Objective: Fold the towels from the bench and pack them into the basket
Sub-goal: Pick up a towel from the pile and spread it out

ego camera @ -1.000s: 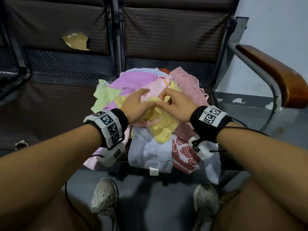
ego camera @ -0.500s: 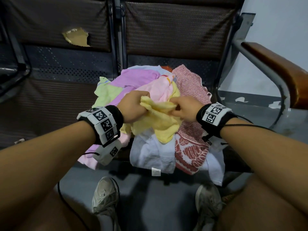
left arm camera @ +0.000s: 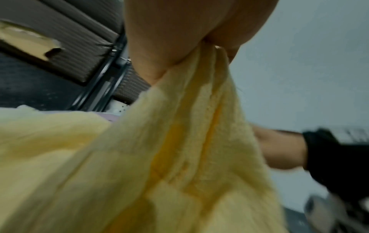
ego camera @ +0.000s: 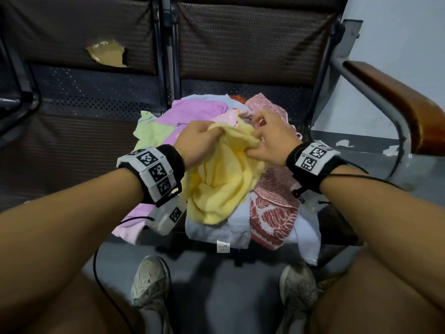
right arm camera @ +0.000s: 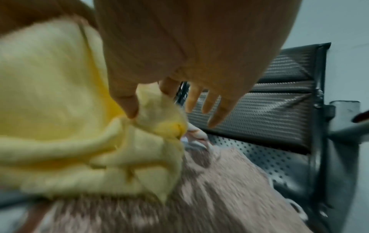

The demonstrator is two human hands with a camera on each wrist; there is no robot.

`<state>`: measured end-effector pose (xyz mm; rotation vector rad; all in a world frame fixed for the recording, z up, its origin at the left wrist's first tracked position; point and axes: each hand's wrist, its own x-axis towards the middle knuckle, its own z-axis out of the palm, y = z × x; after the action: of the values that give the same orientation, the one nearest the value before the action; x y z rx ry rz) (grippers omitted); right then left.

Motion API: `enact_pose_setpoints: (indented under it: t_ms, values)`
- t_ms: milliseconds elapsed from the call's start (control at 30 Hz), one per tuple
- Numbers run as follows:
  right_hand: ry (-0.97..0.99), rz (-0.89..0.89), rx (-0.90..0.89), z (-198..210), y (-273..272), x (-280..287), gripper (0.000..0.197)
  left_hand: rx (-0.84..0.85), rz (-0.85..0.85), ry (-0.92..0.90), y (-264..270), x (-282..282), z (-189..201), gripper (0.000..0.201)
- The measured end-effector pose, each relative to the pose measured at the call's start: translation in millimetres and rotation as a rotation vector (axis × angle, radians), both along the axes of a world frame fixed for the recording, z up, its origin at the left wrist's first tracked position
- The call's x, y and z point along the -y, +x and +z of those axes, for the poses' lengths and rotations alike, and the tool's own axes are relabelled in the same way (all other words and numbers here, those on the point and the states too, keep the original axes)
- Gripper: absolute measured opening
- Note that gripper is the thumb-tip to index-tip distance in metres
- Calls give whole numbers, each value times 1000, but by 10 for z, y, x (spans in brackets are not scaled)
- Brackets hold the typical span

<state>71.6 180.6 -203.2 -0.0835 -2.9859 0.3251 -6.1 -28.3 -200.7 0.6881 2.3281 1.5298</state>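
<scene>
A pale yellow towel (ego camera: 219, 182) hangs bunched above a heap of towels (ego camera: 197, 112) on the bench seat. My left hand (ego camera: 199, 141) grips its upper edge in a fist, which the left wrist view shows as folds of yellow towel (left arm camera: 179, 141) drawn up into my left hand (left arm camera: 199, 39). My right hand (ego camera: 269, 138) pinches the yellow towel (right arm camera: 83, 126) between thumb and forefinger, while the other fingers (right arm camera: 211, 104) stay straight. No basket is in view.
The heap holds purple, light green (ego camera: 151, 133), pink, white (ego camera: 216, 230) and red-patterned (ego camera: 272, 213) towels, some drooping over the seat's front edge. A wooden armrest (ego camera: 397, 102) stands at the right. The dark bench backrest (ego camera: 240, 39) rises behind. My shoes (ego camera: 149, 283) rest on the floor.
Both hands have lifted the yellow towel up out of the heap, and it now hangs longer below them. The right hand has shifted its hold along the edge.
</scene>
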Motion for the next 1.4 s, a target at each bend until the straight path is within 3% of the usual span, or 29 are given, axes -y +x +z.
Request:
enact_pose_setpoints:
  t_ms: [67, 133, 200, 333, 467, 567, 700, 767, 833, 967, 1033, 1133, 1233, 1300, 1400]
  values:
    - [74, 50, 164, -95, 36, -139, 25, 59, 101, 77, -44, 31, 54, 25]
    - [-5, 34, 181, -146, 97, -176, 20, 26, 128, 67, -95, 100, 47, 16]
    - [-156, -68, 48, -118, 127, -200, 18, -34, 151, -6, -129, 163, 22, 10]
    - [-285, -60, -412, 117, 124, -181, 14, -21, 312, -115, -161, 139, 1, 33]
    - [-518, -4, -494, 276, 157, -22, 23, 39, 380, -75, -110, -55, 76, 44]
    - [-626, -53, -285, 300, 191, 9, 29, 195, 494, 67, -120, -112, 171, 46]
    - [-202, -29, 280, 146, 289, -112, 27, 272, 571, 238, -188, -67, 280, 42]
    - [-125, -102, 354, 68, 319, -179, 34, 208, 519, 290, -197, -24, 272, 43]
    - [-284, -203, 184, 66, 313, -231, 39, 153, 485, 255, -212, 12, 235, 34]
    - [-721, -347, -558, 303, 199, -260, 27, 170, 438, 132, -239, 42, 177, 12]
    - [-793, -288, -661, 439, 170, -215, 26, 136, 482, 82, -256, 44, 164, 13]
    - [-589, -228, -426, 407, 214, -216, 28, 150, 526, 111, -217, 31, 210, 12]
    - [-370, -128, -22, 237, 315, -200, 29, 299, 508, 140, -183, -24, 283, 42]
    - [-353, -33, 51, 183, 351, -119, 23, 369, 432, 153, -151, -76, 317, 45]
    - [-405, 89, 38, 191, 370, 39, 12, 426, 320, 182, -62, -163, 375, 24]
